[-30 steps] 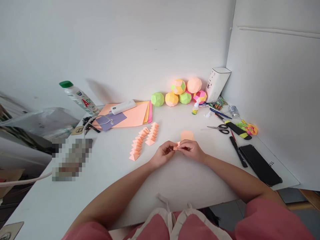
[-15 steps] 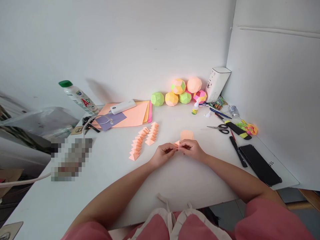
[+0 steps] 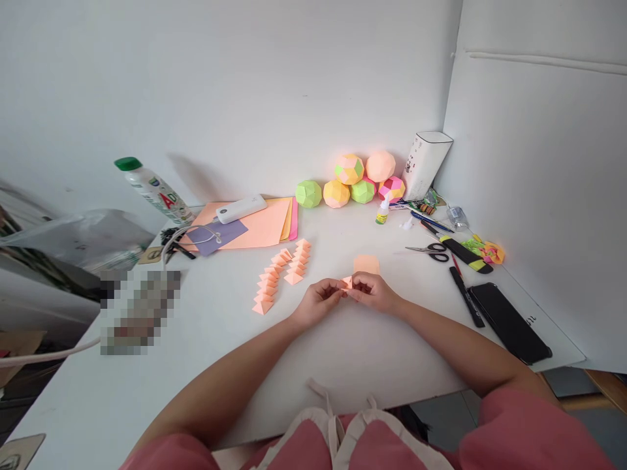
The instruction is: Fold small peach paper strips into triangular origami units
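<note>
One paper piece (image 3: 347, 283), pinched from both sides: left hand (image 3: 319, 303) left, right hand (image 3: 375, 294) right; long axis unclear.

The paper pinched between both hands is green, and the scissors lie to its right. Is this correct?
The colour is wrong: the head view shows the paper between the left hand and the right hand is light orange. The scissors do lie to its right.
</note>
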A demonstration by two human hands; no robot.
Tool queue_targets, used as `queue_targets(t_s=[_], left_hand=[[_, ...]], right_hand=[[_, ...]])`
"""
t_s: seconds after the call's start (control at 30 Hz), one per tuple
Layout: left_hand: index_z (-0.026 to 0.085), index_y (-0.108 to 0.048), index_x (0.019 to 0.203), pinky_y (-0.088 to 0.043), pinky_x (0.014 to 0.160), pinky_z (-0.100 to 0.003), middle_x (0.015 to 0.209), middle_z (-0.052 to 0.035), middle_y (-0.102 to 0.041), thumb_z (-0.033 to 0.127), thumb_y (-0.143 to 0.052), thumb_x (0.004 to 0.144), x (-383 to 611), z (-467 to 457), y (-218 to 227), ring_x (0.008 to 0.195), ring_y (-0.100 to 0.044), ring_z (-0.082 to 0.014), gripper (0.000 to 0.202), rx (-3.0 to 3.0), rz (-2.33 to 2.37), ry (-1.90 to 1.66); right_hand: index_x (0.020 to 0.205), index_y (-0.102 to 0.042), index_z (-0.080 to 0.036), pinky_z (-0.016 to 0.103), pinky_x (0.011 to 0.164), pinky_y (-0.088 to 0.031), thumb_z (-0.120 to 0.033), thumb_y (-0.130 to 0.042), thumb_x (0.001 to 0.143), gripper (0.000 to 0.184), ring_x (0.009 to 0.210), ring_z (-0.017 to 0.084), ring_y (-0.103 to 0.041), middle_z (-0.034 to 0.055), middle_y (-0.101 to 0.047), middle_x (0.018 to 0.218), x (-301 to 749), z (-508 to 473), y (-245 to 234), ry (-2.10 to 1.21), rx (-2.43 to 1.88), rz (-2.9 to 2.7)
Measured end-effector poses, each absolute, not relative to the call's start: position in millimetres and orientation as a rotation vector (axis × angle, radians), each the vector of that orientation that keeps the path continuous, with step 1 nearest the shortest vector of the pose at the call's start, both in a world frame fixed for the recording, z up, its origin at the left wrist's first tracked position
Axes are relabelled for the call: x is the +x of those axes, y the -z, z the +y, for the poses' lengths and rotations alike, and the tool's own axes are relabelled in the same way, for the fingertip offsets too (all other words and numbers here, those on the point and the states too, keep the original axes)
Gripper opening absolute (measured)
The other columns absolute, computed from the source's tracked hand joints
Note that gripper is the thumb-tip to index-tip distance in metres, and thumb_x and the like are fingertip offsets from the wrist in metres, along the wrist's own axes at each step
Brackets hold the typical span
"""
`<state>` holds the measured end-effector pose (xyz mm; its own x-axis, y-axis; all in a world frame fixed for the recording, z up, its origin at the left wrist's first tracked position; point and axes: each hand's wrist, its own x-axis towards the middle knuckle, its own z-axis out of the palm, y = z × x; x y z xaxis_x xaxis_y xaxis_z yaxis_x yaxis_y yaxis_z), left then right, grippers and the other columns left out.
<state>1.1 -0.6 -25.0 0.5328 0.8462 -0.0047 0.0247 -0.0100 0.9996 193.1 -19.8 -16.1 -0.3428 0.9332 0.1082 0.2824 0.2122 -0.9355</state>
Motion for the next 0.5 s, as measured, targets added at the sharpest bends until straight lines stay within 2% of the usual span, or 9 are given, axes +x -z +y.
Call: queue_targets(t_s=[0.17, 0.3, 0.4, 0.5], left_hand=[[0.016, -0.061, 0.092, -0.047, 0.081, -0.033, 0.088, -0.0056, -0.065, 0.034, -0.056, 0.080, 0.8, -0.5, 27.1, 0.086, -0.060, -0.0169, 0.022, 1.469, 0.774, -0.745], [0.016, -0.059, 0.093, -0.046, 0.076, -0.030, 0.086, -0.0047, -0.064, 0.033, -0.054, 0.081, 0.9, -1.7, 27.4, 0.083, -0.059, -0.0155, 0.021, 1.507, 0.769, -0.732], [0.017, -0.052, 0.097, -0.045, 0.069, -0.026, 0.083, -0.0034, -0.062, 0.031, -0.053, 0.081, 1.7, -3.3, 25.7, 0.077, -0.058, -0.0131, 0.020, 1.521, 0.775, -0.730], [0.020, -0.042, 0.106, -0.042, 0.061, -0.023, 0.077, 0.0006, -0.057, 0.029, -0.055, 0.081, 3.2, -4.3, 23.6, 0.067, -0.053, -0.0097, 0.030, 1.531, 0.801, -0.757]], right_hand=[[0.066, -0.048, -0.015, 0.022, 0.050, -0.033, -0.033, -0.053, 0.082, 0.025, 0.056, 0.008, -0.038, -0.0009, -0.048, 0.068, 192.5, -19.8, 14.0, -1.140, -1.147, -1.794], [0.065, -0.048, -0.016, 0.021, 0.049, -0.032, -0.036, -0.054, 0.081, 0.027, 0.054, 0.008, -0.037, -0.0018, -0.048, 0.065, 193.0, -19.0, 14.7, -1.183, -1.156, -1.773], [0.065, -0.048, -0.016, 0.021, 0.047, -0.031, -0.036, -0.054, 0.081, 0.027, 0.052, 0.008, -0.038, -0.0021, -0.048, 0.063, 193.6, -18.7, 14.8, -1.218, -1.166, -1.752], [0.064, -0.046, -0.016, 0.021, 0.046, -0.032, -0.035, -0.054, 0.080, 0.026, 0.051, 0.007, -0.038, -0.0024, -0.047, 0.062, 194.0, -18.7, 15.4, -1.231, -1.170, -1.729]])
